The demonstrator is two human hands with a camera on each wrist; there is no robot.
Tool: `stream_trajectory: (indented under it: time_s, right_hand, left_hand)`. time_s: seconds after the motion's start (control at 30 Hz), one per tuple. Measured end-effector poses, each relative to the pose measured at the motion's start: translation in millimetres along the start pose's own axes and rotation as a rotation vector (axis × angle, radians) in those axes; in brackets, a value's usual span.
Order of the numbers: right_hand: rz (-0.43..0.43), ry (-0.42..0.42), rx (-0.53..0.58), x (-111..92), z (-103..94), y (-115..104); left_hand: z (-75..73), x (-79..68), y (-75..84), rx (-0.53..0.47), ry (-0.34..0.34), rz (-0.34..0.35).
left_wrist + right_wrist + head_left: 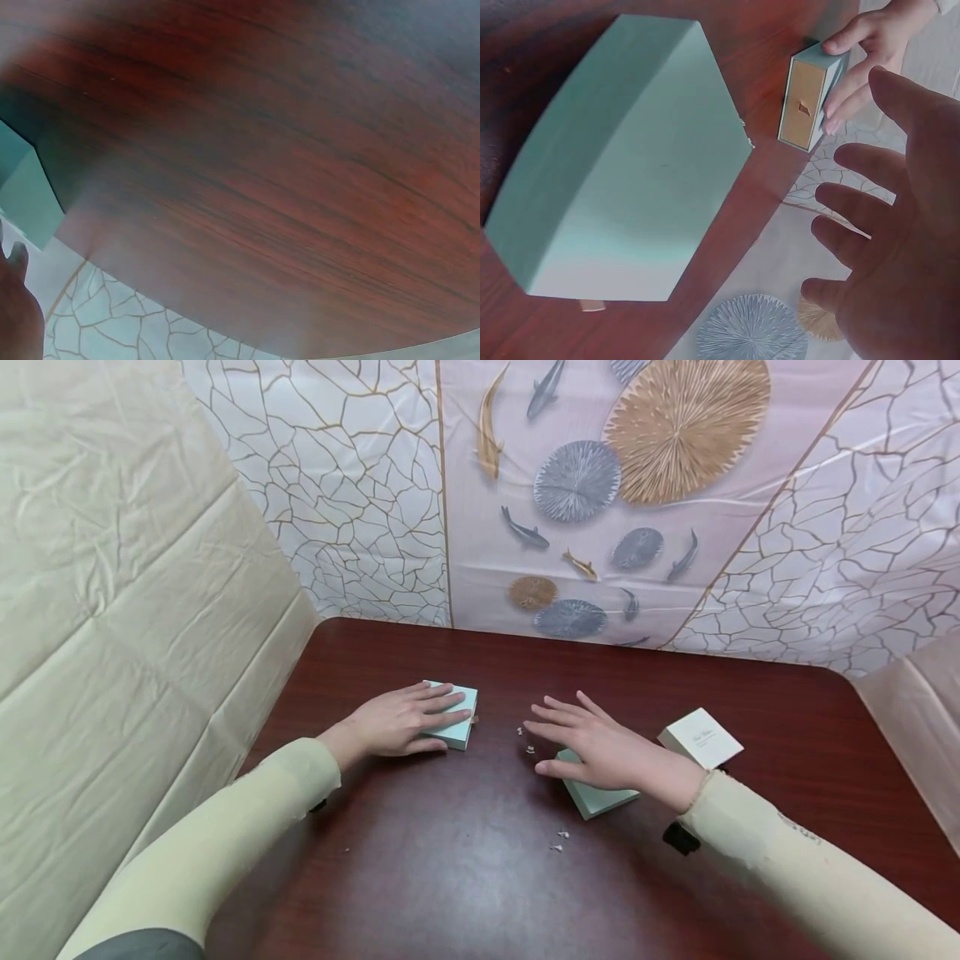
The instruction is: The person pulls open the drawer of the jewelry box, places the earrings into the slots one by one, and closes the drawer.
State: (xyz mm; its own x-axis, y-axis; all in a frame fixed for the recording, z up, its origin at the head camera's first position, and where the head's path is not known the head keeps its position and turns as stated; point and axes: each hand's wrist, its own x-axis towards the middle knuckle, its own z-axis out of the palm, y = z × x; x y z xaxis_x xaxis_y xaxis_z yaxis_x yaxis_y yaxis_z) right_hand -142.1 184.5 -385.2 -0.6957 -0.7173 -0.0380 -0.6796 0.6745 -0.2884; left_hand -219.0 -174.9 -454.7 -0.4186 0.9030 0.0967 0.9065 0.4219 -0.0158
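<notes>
Pale sleeves frame a person's left hand, its fingers spread and straight across the top of a mint box on a dark red table. The mint box sits directly under that hand, touched but not visibly clasped; its long axis is hard to tell beneath the fingers. Its tan face, with a small tab, is turned toward the right hand, apparently the relation that counts, though the left hand is by far the nearer. The right hand, fingers fanned and holding nothing, hangs well apart to the right of the mint box, fingertips pointing its way. Below the right hand, and partly hidden by it, lies a green box. Small pale pieces rest between the hands; others lie nearer the person. Farther right stands a white box with printed lettering. Beyond the table hangs a patterned cloth.
</notes>
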Motion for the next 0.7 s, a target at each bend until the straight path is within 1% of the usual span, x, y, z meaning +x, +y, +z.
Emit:
stream_trajectory:
  time_s: [0.2, 0.4, 0.7]
  right_hand:
    - [-0.001, -0.027, 0.034, 12, -5.2, 0]
    - [-0.002, -0.043, 0.027, 23, -6.0, 1]
    - [0.005, -0.069, 0.021, 32, -6.4, 4]
  left_hand:
    - [2.2, -2.6, -4.0, -0.009, 0.018, 0.017]
    - [3.4, -2.1, -5.4, -0.014, 0.032, 0.025]
    - [3.8, -3.5, -5.8, -0.011, 0.035, 0.031]
